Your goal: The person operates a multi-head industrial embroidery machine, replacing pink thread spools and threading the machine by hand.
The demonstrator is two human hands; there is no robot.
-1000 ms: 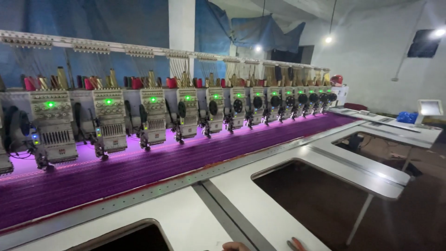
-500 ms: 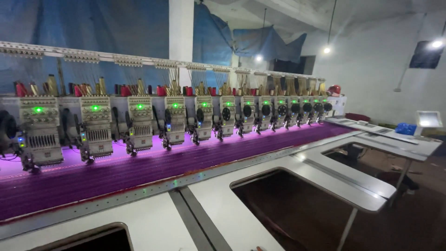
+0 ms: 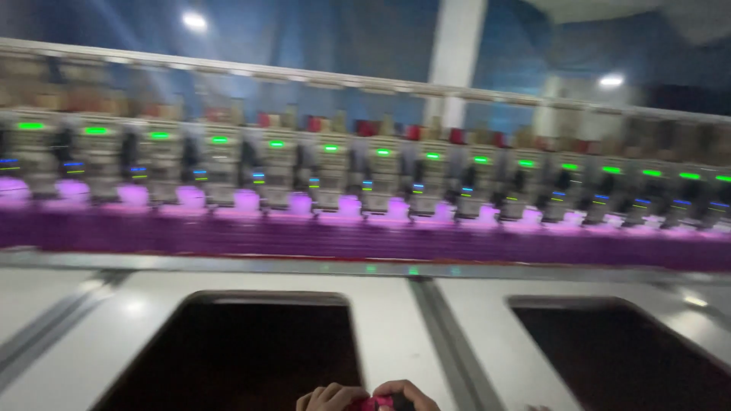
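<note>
A long purple fabric strip [image 3: 365, 240] glows violet under a row of grey embroidery heads [image 3: 381, 179] with green lamps and small blue lights. The flat table top [image 3: 388, 320] is white. The hands pinch a small pink-red object [image 3: 381, 403].

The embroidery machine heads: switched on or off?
On: each embroidery machine head shows a green light, and purple fabric glows beneath.
</note>
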